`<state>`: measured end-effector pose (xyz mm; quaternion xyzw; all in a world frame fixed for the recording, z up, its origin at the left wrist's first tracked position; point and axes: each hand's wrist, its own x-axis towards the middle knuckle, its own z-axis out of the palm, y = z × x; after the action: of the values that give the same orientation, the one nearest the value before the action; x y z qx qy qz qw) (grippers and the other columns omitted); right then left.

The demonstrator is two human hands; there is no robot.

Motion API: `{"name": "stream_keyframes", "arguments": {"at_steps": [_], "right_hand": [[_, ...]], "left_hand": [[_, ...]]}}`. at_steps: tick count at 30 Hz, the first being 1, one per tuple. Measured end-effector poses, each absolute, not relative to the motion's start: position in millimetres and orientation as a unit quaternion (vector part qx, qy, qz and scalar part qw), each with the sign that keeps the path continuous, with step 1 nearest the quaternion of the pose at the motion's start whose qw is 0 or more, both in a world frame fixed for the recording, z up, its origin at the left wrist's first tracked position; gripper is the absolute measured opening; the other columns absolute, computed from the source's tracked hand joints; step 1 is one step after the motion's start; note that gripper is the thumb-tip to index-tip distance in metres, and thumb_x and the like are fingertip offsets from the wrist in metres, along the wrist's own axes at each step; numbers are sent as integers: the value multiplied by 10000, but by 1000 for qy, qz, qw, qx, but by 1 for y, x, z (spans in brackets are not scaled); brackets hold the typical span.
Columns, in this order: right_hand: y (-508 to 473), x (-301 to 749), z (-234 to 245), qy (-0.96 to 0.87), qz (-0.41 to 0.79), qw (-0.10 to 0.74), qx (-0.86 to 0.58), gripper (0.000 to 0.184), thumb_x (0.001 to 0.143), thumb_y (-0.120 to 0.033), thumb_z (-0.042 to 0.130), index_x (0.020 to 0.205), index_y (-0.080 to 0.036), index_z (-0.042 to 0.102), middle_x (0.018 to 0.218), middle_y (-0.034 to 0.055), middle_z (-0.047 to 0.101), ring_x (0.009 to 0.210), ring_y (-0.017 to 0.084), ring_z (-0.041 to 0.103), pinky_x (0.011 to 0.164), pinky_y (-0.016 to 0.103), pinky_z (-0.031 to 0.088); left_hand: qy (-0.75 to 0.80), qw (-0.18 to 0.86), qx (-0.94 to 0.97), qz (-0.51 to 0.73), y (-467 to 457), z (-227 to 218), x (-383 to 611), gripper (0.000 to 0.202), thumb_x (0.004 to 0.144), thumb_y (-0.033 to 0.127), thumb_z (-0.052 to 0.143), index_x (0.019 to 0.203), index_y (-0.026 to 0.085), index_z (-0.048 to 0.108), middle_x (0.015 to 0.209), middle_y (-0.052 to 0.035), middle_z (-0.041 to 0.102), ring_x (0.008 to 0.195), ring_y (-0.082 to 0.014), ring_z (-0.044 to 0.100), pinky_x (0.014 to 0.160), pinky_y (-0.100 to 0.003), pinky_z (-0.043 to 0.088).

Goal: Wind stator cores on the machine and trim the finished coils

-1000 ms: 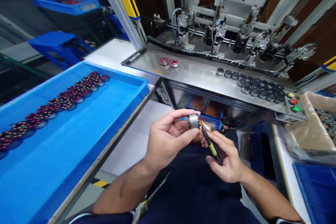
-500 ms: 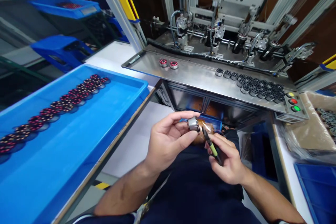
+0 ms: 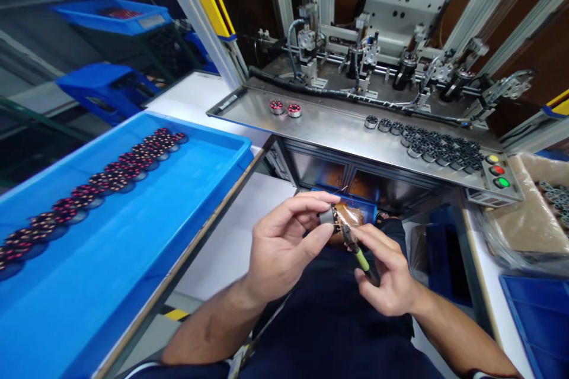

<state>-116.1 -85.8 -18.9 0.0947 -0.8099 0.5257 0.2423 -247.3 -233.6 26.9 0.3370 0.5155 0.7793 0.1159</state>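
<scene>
My left hand (image 3: 284, 240) pinches a wound motor stator (image 3: 328, 218), a short grey ring with copper windings facing right and thin wire ends sticking out. In my right hand (image 3: 386, 269) is a pair of cutting pliers (image 3: 361, 257) with black and yellow-green handles. The plier jaws are close by the stator's winding side, near a thin wire; whether they touch it I cannot tell. Below and behind the stator, copper-coloured material in clear plastic shows in a blue bin (image 3: 368, 208).
A large blue tray (image 3: 133, 237) at left holds rows of wound stators (image 3: 111, 180). Two red-wound stators (image 3: 294, 110) and many dark cores (image 3: 440, 148) stand on the metal bench (image 3: 329, 127). Behind are machine fixtures (image 3: 404, 74); at right, a button box (image 3: 498, 180) and a lined carton (image 3: 507, 213).
The plier jaws have shifted slightly down along the stator's winding side. The stator has turned a little in my left hand, showing more of its windings.
</scene>
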Motion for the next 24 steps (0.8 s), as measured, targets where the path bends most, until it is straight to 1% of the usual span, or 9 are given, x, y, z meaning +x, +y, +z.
{"name": "stream_keyframes", "arguments": {"at_steps": [4, 7, 10, 13, 18, 20, 22, 24], "right_hand": [[-85, -117, -17, -812, 522, 245, 96, 804, 694, -27, 555, 1466, -238, 480, 1079, 96, 631, 940, 228, 632, 815, 387, 584], [-85, -115, -18, -819, 506, 257, 89, 790, 693, -17, 544, 1450, -240, 502, 1003, 79, 643, 866, 210, 634, 742, 349, 578], [-86, -113, -19, -824, 492, 269, 79, 759, 709, -17, 536, 1435, -237, 520, 897, 54, 643, 739, 181, 617, 637, 301, 551], [-87, -110, -18, -827, 492, 264, 70, 734, 723, -25, 536, 1427, -234, 524, 848, 46, 642, 709, 182, 621, 607, 291, 540], [-86, -109, -16, -818, 516, 246, 67, 710, 724, -40, 543, 1407, -234, 529, 887, 55, 639, 701, 177, 609, 633, 310, 559], [-85, -110, -15, -811, 533, 231, 70, 731, 718, -50, 551, 1424, -236, 513, 969, 77, 638, 782, 196, 623, 706, 348, 581], [-85, -111, -16, -806, 544, 223, 74, 763, 710, -58, 558, 1449, -239, 490, 1070, 103, 632, 909, 230, 630, 794, 392, 588], [-85, -112, -16, -802, 549, 222, 77, 788, 704, -58, 559, 1465, -246, 474, 1125, 112, 621, 976, 245, 622, 838, 412, 585]], "left_hand": [[535, 105, 337, 767, -233, 30, -248, 198, 813, 105, 738, 986, 201, 743, 1054, -84, 775, 999, -197, 737, 849, -290, 618], [548, 98, 340, 758, -234, 30, -247, 181, 806, 113, 747, 971, 187, 740, 1042, -99, 777, 984, -208, 741, 824, -296, 625], [553, 105, 343, 752, -234, 29, -247, 206, 811, 93, 738, 989, 196, 738, 1066, -92, 771, 969, -194, 742, 792, -267, 621], [548, 108, 350, 751, -234, 27, -246, 234, 813, 76, 731, 1007, 207, 738, 1086, -83, 767, 984, -191, 739, 805, -262, 614], [540, 89, 372, 750, -234, 26, -246, 272, 815, 49, 713, 1032, 212, 734, 1101, -75, 762, 1051, -194, 722, 898, -288, 599], [543, 83, 375, 747, -236, 27, -245, 275, 809, 46, 716, 1030, 208, 736, 1096, -84, 762, 1052, -201, 721, 897, -296, 602], [551, 78, 375, 742, -237, 28, -245, 270, 799, 50, 725, 1019, 206, 739, 1085, -90, 766, 1040, -209, 722, 872, -294, 608], [556, 73, 379, 736, -237, 29, -245, 279, 789, 51, 732, 1017, 211, 740, 1080, -88, 771, 1037, -211, 722, 851, -285, 611]]}}
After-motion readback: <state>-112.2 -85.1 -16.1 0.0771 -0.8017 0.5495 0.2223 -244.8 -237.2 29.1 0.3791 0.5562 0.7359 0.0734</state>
